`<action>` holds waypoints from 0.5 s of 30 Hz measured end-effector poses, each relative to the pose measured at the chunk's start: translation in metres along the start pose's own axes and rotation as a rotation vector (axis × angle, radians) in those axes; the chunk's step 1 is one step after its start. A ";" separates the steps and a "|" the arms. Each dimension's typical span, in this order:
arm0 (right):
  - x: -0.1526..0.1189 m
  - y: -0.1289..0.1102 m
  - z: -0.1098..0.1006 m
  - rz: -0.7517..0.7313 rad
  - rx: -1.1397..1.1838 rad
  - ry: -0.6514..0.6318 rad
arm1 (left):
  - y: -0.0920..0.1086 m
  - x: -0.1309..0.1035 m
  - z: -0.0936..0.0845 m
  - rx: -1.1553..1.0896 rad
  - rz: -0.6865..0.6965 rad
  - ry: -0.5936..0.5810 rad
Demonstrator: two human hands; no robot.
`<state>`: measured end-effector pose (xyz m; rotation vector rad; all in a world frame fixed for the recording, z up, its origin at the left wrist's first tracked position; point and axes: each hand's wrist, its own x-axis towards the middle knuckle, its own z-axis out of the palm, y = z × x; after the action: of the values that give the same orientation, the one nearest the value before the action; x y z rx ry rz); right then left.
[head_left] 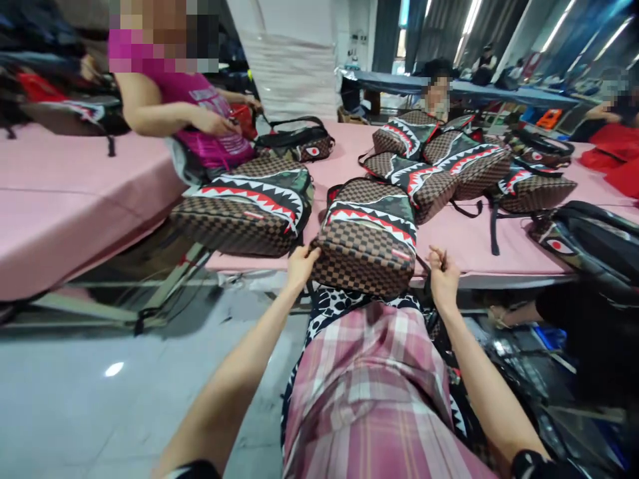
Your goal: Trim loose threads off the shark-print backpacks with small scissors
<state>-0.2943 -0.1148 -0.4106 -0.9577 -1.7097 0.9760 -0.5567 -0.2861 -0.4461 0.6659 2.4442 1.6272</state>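
A brown checkered backpack with a shark-mouth print lies on the pink table directly in front of me, its bottom end toward my body. My left hand grips its near left corner, thumb and fingers closed there. To the right of the bag, and apart from its body, my right hand is closed with the fingers curled. A dark strap runs beside that hand; whether the fingers hold it or something small cannot be made out. Another backpack of the same pattern lies just left of mine.
Several similar backpacks are heaped at the back right of the pink table. One dark backpack sits at the right edge. A co-worker in a magenta top stands at the left, handling something red. Another table stands farther left.
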 end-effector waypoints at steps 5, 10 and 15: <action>0.000 0.052 0.028 0.026 -0.137 -0.176 | -0.056 -0.029 0.003 -0.166 -0.163 -0.053; 0.006 0.065 0.026 0.098 -0.108 -0.215 | -0.079 -0.053 0.008 -0.350 -0.392 -0.182; 0.010 0.075 0.026 0.148 -0.070 -0.201 | -0.089 -0.076 0.029 -0.453 -0.503 -0.329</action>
<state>-0.3084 -0.0817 -0.4823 -1.0740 -1.8701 1.1480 -0.5046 -0.3229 -0.5486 0.2009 1.7369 1.6125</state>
